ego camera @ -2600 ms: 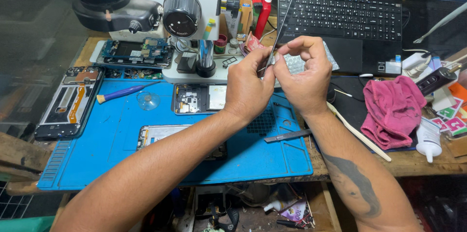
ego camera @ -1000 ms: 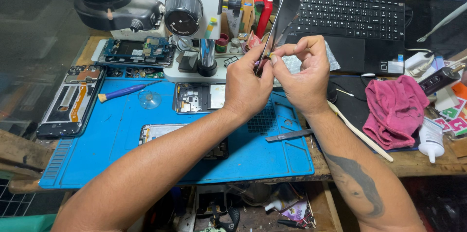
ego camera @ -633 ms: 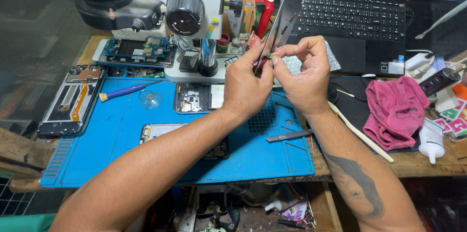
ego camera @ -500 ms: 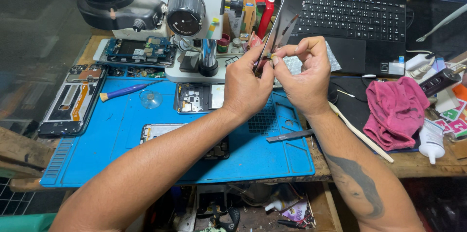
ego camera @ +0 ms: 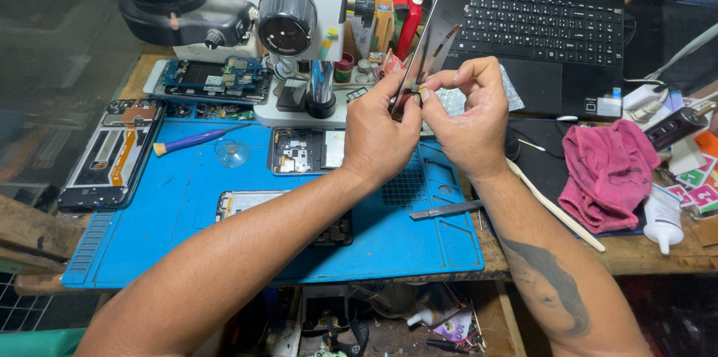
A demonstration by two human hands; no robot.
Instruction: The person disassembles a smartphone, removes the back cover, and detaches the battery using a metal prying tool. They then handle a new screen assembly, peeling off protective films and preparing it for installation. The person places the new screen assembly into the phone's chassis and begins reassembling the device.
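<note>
Near the left edge of your blue work mat point(ego camera: 187, 192) lies an opened phone frame point(ego camera: 108, 153), and beside it a purple-handled brush point(ego camera: 196, 138) and a small clear suction cup point(ego camera: 232, 152). Along the mat's far edge stands the white microscope point(ego camera: 288, 13), with a circuit board point(ego camera: 213, 76) on its base and a second phone housing point(ego camera: 307, 150) just in front. Your left forearm crosses another open phone point(ego camera: 247, 203) near the mat's front edge. Above the mat's far right corner, your left hand point(ego camera: 381, 132) pinches a thin phone screen panel point(ego camera: 430, 35), held upright and tilted away toward the laptop point(ego camera: 546, 20). Your right hand point(ego camera: 467, 114) meets it, fingertips closed on the panel's lower end. A flat metal tool point(ego camera: 447, 210) lies on the mat below. A pink cloth point(ego camera: 609, 170) sits near the bench's right edge.
</note>
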